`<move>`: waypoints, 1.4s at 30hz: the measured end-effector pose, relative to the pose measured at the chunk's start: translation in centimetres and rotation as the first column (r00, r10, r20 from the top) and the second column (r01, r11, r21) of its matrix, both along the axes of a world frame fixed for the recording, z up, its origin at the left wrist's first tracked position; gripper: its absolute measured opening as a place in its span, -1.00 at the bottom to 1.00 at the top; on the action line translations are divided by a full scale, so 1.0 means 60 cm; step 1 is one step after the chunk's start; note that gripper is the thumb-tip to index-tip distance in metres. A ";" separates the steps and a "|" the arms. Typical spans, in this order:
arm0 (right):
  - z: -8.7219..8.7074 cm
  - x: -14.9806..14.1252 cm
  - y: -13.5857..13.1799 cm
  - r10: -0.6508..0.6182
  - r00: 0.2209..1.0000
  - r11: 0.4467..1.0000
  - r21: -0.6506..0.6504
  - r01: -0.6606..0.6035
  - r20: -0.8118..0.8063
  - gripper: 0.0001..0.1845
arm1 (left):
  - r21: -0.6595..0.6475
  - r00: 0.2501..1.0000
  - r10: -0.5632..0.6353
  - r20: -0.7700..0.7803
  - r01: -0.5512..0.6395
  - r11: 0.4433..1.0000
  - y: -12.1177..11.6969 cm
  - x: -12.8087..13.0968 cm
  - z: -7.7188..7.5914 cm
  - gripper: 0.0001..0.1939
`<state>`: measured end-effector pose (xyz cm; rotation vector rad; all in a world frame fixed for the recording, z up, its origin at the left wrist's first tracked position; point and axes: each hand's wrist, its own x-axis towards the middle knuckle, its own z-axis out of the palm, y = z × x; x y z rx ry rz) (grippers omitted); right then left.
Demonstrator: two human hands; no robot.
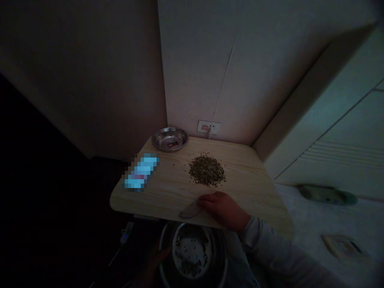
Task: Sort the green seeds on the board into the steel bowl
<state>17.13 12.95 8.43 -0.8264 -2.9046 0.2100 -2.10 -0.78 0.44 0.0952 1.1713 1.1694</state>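
Observation:
My right hand point(223, 208) is near the front edge of the table, its fingers closed on a thin, pale flat piece point(190, 210) lying against the tabletop. Its material is too dim to make out. Just beyond the hand is a loose pile of small dark seeds point(207, 171), with a few scattered around it. Below the table edge, my left hand point(156, 256) grips the left side of a round metal bowl point(222, 256), thumb over the rim. Several seeds are spread over the bowl's pale bottom. Most of the left hand is lost in shadow.
On the wooden table point(240, 160), a shiny steel basin point(170, 140) stands at the back left and a lit, blurred-out phone point(141, 172) lies at the left. A wall socket point(209, 127) sits behind. A power strip point(126, 233) hangs at lower left.

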 end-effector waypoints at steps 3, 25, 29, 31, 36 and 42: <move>-0.003 0.012 -0.008 -0.046 0.996 0.999 -0.029 0.044 -0.080 -0.70 | -0.048 0.998 0.006 -0.055 -0.009 0.999 -0.003 -0.001 -0.005 -0.53; -0.041 0.073 -0.070 -0.561 0.763 0.823 -0.316 0.472 -0.321 -0.81 | -0.174 0.980 -0.112 -0.164 0.083 0.981 0.027 0.032 0.014 -0.54; -0.037 0.068 -0.076 -0.521 0.789 0.844 -0.333 0.420 -0.324 -0.86 | -0.172 0.978 -0.066 -0.196 0.032 0.985 0.028 0.038 0.014 -0.55; -0.036 0.065 -0.078 -0.500 0.808 0.851 -0.353 0.389 -0.313 -0.88 | -0.186 0.976 -0.075 -0.205 0.036 0.982 0.027 0.041 0.009 -0.55; -0.030 0.066 -0.080 -0.454 0.832 0.854 -0.422 0.304 -0.319 -0.89 | -0.233 0.975 -0.099 -0.201 0.051 0.971 0.029 0.044 0.003 -0.55; -0.021 0.087 -0.061 -0.641 0.708 0.700 -0.605 0.380 -0.297 -0.82 | -0.310 0.979 -0.130 -0.160 0.075 0.948 0.031 0.036 0.004 -0.60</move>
